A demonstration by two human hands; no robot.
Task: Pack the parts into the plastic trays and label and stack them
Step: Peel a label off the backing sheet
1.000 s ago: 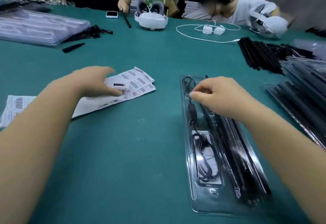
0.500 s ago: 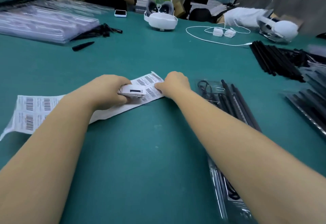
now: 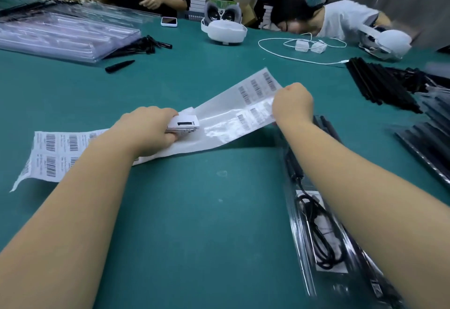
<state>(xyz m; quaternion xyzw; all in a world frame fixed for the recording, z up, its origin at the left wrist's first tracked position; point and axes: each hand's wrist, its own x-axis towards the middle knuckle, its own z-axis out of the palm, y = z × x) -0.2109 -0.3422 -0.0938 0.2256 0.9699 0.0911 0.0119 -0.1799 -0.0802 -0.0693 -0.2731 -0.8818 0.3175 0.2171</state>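
Observation:
A long white sheet of barcode labels (image 3: 226, 118) lies across the green table. My right hand (image 3: 292, 104) pinches its far right end and holds that end lifted off the table. My left hand (image 3: 148, 131) rests on the sheet's middle and grips a small stack of white cards (image 3: 183, 126) with a black mark on top. A clear plastic tray (image 3: 316, 230) packed with black rods and a coiled black cable lies under my right forearm, partly hidden by it.
Stacked clear trays (image 3: 60, 33) sit far left with loose black parts (image 3: 136, 46) beside them. Black rods (image 3: 379, 84) and more trays (image 3: 428, 143) crowd the right edge. Two white headsets (image 3: 225, 29), a phone (image 3: 168, 21), white chargers (image 3: 308, 46) and two people are at the far side.
My right hand left the packed tray, crossed to the label sheet, took its right end and lifted it. My left hand picked up the card stack and stayed on the sheet.

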